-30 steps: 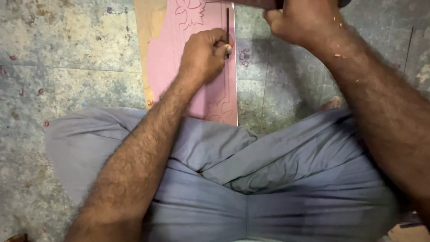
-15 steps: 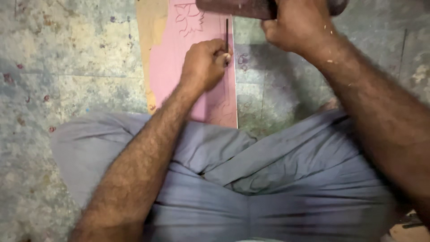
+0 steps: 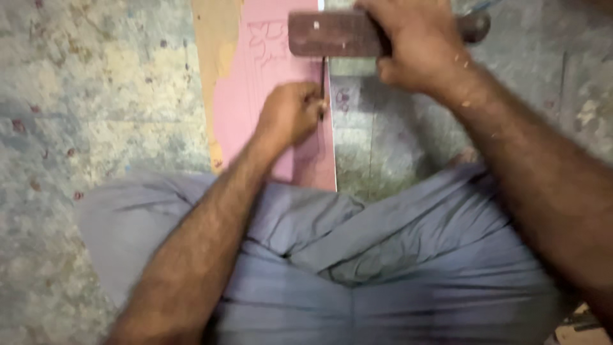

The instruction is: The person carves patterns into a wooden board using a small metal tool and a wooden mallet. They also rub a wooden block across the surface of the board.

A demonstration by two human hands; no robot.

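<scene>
A pink board point(image 3: 242, 102) with a drawn flower pattern lies on the floor ahead of my lap. My left hand point(image 3: 290, 115) rests on it, fingers closed around a thin dark chisel point(image 3: 322, 80) held upright near the board's right edge. My right hand point(image 3: 415, 48) grips a dark brown wooden mallet point(image 3: 332, 33) by its handle. The mallet's block-shaped head sits just above the chisel's top end.
A strip of bare tan wood point(image 3: 214, 51) runs along the pink board's left side. The mottled grey floor point(image 3: 96, 96) surrounds it. My grey-clothed lap point(image 3: 357, 255) fills the lower half of the view.
The mallet has come down from the top edge of view onto the chisel's top. My left hand has kept the chisel in place on the board.
</scene>
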